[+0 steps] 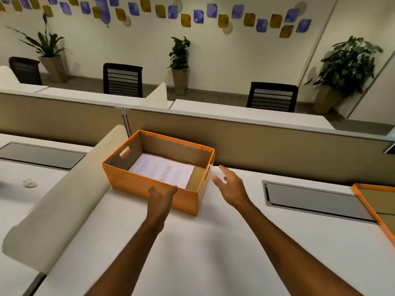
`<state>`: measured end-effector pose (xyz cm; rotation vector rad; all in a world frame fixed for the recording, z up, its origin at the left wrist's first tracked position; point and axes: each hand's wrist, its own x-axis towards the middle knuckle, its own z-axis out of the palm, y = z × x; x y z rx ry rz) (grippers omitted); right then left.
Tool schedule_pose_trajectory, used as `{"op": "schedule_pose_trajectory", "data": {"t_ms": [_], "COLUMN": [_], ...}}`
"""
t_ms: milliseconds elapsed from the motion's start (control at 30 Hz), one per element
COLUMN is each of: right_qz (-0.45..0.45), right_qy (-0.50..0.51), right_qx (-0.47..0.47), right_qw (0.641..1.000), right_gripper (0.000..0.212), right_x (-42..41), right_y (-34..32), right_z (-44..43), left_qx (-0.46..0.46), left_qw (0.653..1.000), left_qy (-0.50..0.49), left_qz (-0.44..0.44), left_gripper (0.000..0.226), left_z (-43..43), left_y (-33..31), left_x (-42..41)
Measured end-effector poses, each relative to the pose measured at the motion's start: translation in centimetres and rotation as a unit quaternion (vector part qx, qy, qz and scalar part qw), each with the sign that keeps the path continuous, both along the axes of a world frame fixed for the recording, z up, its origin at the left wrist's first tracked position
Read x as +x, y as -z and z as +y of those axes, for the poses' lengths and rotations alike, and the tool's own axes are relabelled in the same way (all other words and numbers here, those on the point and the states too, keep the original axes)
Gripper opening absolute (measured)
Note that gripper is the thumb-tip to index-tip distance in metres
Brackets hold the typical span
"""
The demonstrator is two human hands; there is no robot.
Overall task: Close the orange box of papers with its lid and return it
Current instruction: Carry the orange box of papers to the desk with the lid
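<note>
The orange box [136, 181] stands uncovered on the white desk, with printed white papers [164, 170] lying flat inside. My left hand [161, 197] rests against the box's near wall, fingers at its rim, thumb apart. My right hand [229, 184] hovers just right of the box's right end, fingers spread, holding nothing. The orange lid [376, 207] lies upside down at the far right edge of the desk, partly out of frame.
A cream curved divider [64, 199] runs along the desk's left side, touching the box's left corner. Grey cable hatches [316, 199] [42, 154] are set into the desks. A crumpled paper [30, 183] lies at left. A beige partition [267, 142] stands behind the box.
</note>
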<state>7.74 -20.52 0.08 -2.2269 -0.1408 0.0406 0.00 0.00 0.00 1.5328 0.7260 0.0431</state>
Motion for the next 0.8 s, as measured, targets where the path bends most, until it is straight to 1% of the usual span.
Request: {"op": "schedule_pose_trajectory", "data": {"t_ms": [67, 133, 267, 333, 400, 467, 567, 700, 800], "right_qz": [0.038, 0.074, 0.134, 0.154, 0.154, 0.158, 0.168, 0.151, 0.153], "right_qy": [0.029, 0.047, 0.088, 0.097, 0.09, 0.087, 0.094, 0.112, 0.125], "right_qx": [0.008, 0.027, 0.11, 0.144, 0.154, 0.162, 0.173, 0.141, 0.139], "right_qw": [0.999, 0.996, 0.981, 0.973, 0.972, 0.97, 0.966, 0.972, 0.97], "right_gripper": [0.06, 0.062, 0.065, 0.059, 0.042, 0.032, 0.028, 0.017, 0.011], "right_x": [2.1, 4.4, 8.4, 10.0, 11.3, 12.3, 13.1, 13.4, 13.2], "right_y": [0.4, 0.8, 1.7, 2.2, 2.6, 3.0, 3.1, 3.2, 3.0], "right_z": [0.5, 0.8, 1.7, 2.2, 2.7, 3.2, 4.0, 4.4, 4.1], "left_qx": [-0.09, -0.141, -0.175, -0.195, -0.196, -0.192, -0.169, -0.144, -0.11], "left_qw": [0.995, 0.989, 0.982, 0.977, 0.976, 0.977, 0.98, 0.981, 0.985], "left_qy": [-0.032, -0.046, -0.067, -0.081, -0.086, -0.087, -0.103, -0.127, -0.128], "left_qz": [0.012, 0.03, 0.032, 0.03, 0.028, 0.021, 0.029, 0.022, 0.021], "left_gripper": [0.083, 0.077, 0.065, 0.06, 0.054, 0.051, 0.049, 0.048, 0.047], "left_z": [-0.2, -0.6, -1.3, -1.6, -2.1, -2.4, -2.5, -2.9, -2.9], "left_y": [0.7, 1.2, 2.4, 2.6, 2.9, 3.4, 3.8, 3.7, 3.3], "left_x": [1.4, 2.8, 5.2, 6.1, 6.6, 6.8, 6.8, 6.3, 5.8]}}
